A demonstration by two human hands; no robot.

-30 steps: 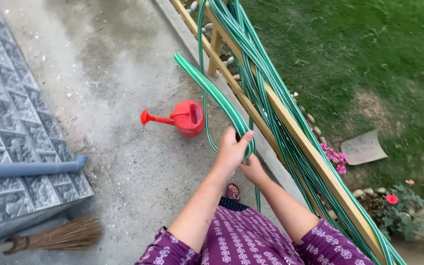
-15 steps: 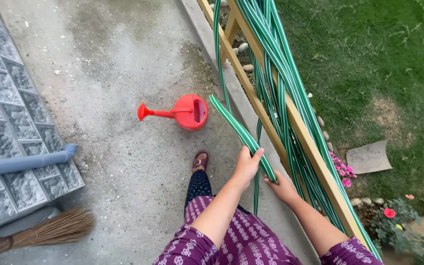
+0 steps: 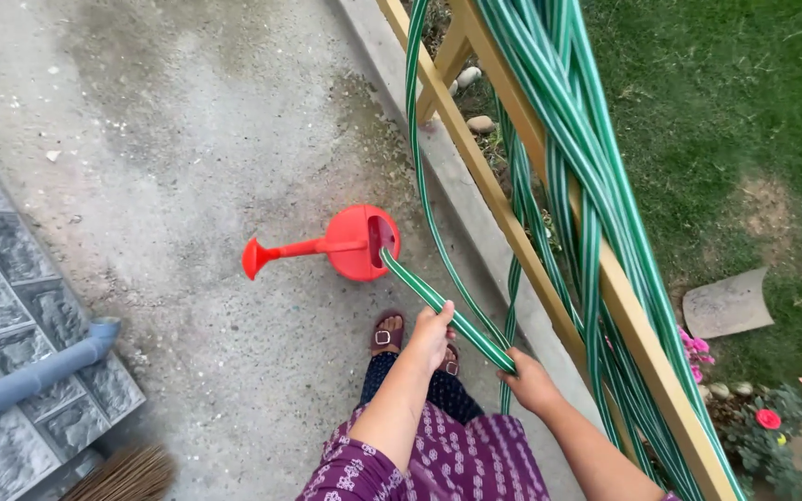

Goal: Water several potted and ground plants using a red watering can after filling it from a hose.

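Observation:
A green hose with white stripes (image 3: 424, 290) runs from both my hands to the mouth of a red watering can (image 3: 359, 243) standing on the concrete. My left hand (image 3: 432, 336) grips the hose a little behind its end, which sits at the can's opening. My right hand (image 3: 525, 378) holds the same hose farther back, near the wooden rail. Many more loops of the hose (image 3: 568, 139) hang over that rail. My sandalled feet (image 3: 390, 332) show below the hands.
A yellow wooden railing (image 3: 503, 199) runs diagonally along the path's kerb. Beyond it lie grass (image 3: 744, 102), stones and red and pink flowers (image 3: 768, 417). A grey block wall with a blue-grey pipe (image 3: 34, 376) and a broom (image 3: 127, 473) stand at the left.
Both hands have lowered the hose end from chest height down to the watering can's opening. I have stepped closer to the can, and the view has shifted right.

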